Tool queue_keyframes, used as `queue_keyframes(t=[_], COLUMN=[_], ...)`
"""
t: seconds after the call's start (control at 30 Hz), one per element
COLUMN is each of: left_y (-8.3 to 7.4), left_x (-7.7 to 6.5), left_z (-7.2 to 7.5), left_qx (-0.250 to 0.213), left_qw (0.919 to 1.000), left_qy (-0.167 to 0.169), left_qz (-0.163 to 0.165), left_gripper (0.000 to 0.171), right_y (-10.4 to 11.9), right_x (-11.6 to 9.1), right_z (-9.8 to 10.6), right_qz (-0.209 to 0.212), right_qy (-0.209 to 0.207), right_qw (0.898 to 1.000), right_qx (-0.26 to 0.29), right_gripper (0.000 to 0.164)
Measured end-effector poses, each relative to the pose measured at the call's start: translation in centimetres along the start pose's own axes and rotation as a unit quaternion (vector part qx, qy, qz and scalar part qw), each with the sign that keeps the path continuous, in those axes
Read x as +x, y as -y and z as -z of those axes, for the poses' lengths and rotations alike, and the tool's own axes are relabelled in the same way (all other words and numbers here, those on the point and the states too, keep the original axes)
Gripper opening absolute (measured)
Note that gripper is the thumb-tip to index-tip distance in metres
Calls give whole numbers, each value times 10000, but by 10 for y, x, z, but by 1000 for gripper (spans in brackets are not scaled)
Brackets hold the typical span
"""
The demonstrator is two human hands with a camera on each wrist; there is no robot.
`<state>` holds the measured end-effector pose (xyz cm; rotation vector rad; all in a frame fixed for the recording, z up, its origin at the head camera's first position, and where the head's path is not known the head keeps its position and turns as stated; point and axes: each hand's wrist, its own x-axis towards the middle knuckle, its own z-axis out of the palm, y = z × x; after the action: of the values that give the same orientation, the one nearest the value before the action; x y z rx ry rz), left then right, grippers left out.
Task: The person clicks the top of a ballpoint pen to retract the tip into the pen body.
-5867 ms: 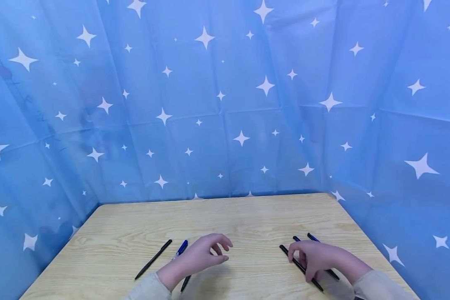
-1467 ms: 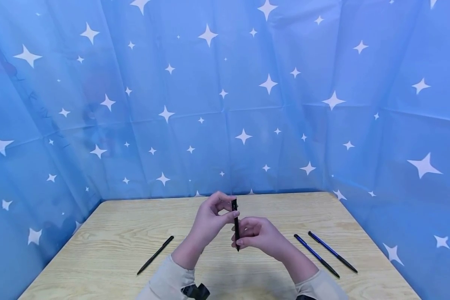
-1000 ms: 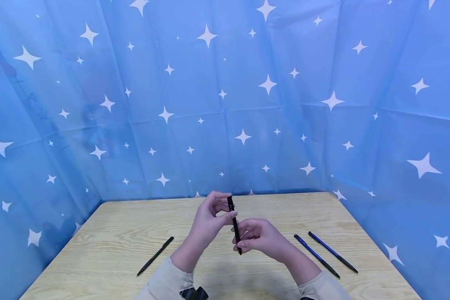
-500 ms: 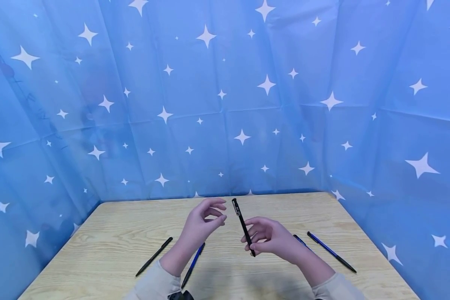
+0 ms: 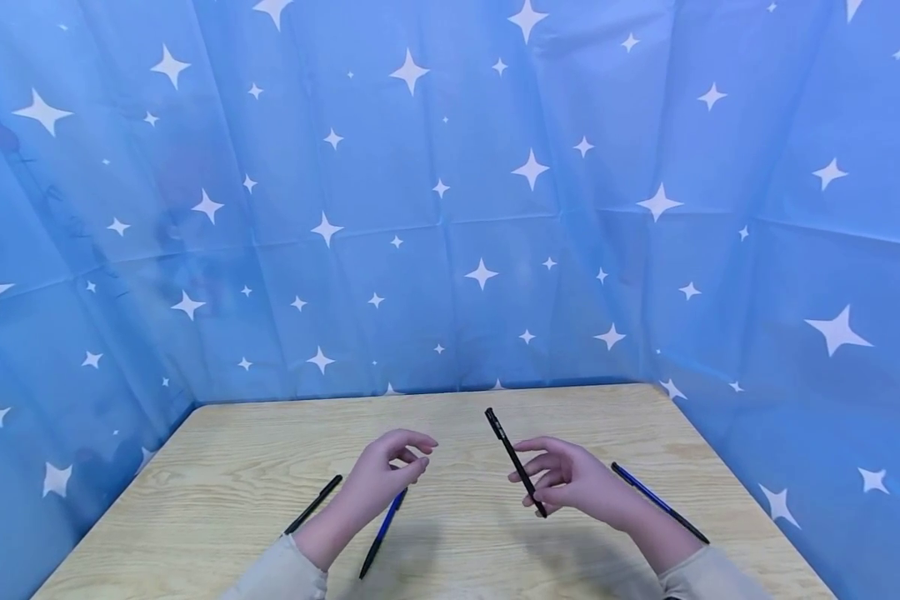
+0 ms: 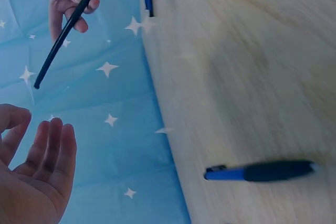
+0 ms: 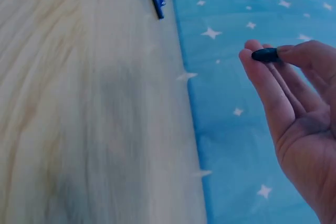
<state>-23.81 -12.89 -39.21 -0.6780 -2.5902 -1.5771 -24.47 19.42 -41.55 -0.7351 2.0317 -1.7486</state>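
Observation:
Raised over the right half of the table, my right hand (image 5: pixel 581 483) pinches a black pen (image 5: pixel 512 454) near its lower end between thumb and fingers. The pen leans, its clip end pointing up and to the left. In the right wrist view only one dark end of that pen (image 7: pixel 265 55) shows at the fingertips. My left hand (image 5: pixel 378 471) holds nothing; its fingers are loosely bent above the table. Beneath its wrist lies a blue pen (image 5: pixel 392 515) with a black grip. Another black pen (image 5: pixel 318 500) lies further left, partly covered by the left forearm.
A blue-and-black pen (image 5: pixel 656 497) lies on the table's right side, beside the right forearm. The wooden table (image 5: pixel 270 433) ends at a blue curtain (image 5: pixel 390 317) with white stars, which also runs along both sides.
The right hand has picked up a black pen from the table's right. Both hands held it upright; the left then let go and drew left and down, while the right moved rightward with it.

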Motion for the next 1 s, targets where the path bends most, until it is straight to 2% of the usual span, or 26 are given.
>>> queue_keyframes(t=[0.3, 0.47, 0.7, 1.0], left_y=[14, 19, 24, 30], left_x=[-11, -15, -20, -25], left_z=[8, 11, 11, 12], left_qx=[565, 591, 601, 607], left_qw=[9973, 9963, 9947, 9937], left_qy=[461, 597, 787, 890], left_qz=[43, 192, 289, 322], left_gripper=[17, 16, 13, 14], right_y=[-15, -25, -38, -42], right_x=[-18, -27, -40, -57], right_z=[14, 22, 32, 47], right_qz=[-529, -673, -873, -1234], right_qy=[47, -8, -387, -358], right_qw=[9983, 9968, 9918, 9859], right_qx=[-242, -425, -855, -1075], right_gripper=[62, 60, 51, 47])
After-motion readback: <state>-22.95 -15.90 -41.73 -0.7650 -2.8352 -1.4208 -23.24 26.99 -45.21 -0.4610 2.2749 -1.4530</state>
